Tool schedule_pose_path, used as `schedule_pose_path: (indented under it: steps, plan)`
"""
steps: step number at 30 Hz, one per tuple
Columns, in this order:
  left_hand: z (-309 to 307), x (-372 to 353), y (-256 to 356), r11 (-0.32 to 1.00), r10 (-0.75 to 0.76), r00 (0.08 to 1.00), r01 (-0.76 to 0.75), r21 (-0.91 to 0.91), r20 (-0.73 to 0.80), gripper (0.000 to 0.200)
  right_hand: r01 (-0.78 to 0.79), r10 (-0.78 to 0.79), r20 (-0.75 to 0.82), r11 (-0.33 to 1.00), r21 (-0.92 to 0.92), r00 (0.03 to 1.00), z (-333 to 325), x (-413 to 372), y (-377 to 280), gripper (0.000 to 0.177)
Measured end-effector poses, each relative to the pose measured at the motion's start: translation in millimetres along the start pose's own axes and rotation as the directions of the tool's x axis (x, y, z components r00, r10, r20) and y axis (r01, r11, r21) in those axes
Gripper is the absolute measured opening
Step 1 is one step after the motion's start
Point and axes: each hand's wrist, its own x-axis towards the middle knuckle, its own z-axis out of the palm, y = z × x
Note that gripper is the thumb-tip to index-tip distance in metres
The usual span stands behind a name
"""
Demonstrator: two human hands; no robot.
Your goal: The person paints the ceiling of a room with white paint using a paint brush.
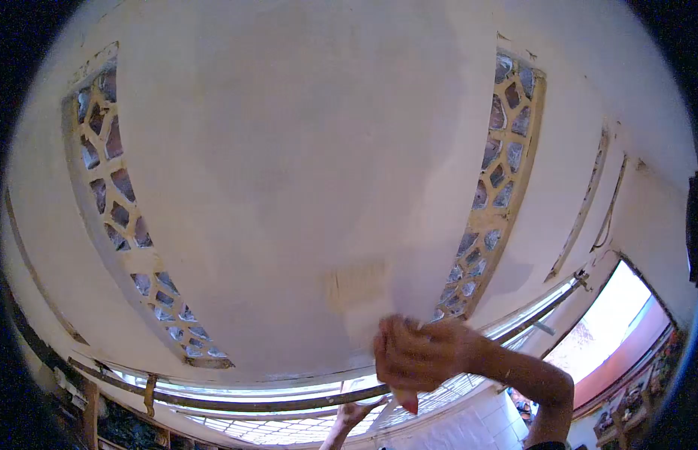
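My right hand [424,356] is raised in front of the wall, fingers wrapped round a wide paint brush. The brush's pale tan bristles [356,283] point up and to the left against the wall, above a whitish band. The reddish end of its handle shows below my fist. Lower down, my left hand [354,412] is up by the window, just under the dark rod, thumb and a finger apart with nothing visible between them. The pale wall [289,150] fills most of the view, with a darker, damp-looking area across its middle.
Two tall openwork panels with stone-like infill, one left [109,172] and one right [506,142], flank the wall. A dark rod [266,406] crosses above a window with a grille [281,431]. Bright opening [611,322] at right; shelves [131,427] lower left.
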Motion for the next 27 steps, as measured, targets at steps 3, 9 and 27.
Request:
schedule_pose_path:
  steps: [3,9,27]
  plan:
    - [-1.2,1.6,-0.2,0.997,0.079,0.996,-0.079,0.011,-0.045,0.045,0.000,-0.011,0.022,0.889,0.457,1.000,5.3,-8.4,-28.6,0.020]
    - [3.1,7.5,-40.5,0.949,0.215,0.972,-0.230,0.215,0.092,0.055,-0.320,0.190,0.258,0.552,0.770,0.947,-3.1,-13.3,32.2,0.025]
    - [-0.3,5.2,-11.2,0.991,-0.058,0.993,0.070,-0.113,0.104,0.053,-0.027,0.043,-0.075,0.979,0.201,0.996,-4.4,12.5,43.3,0.021]
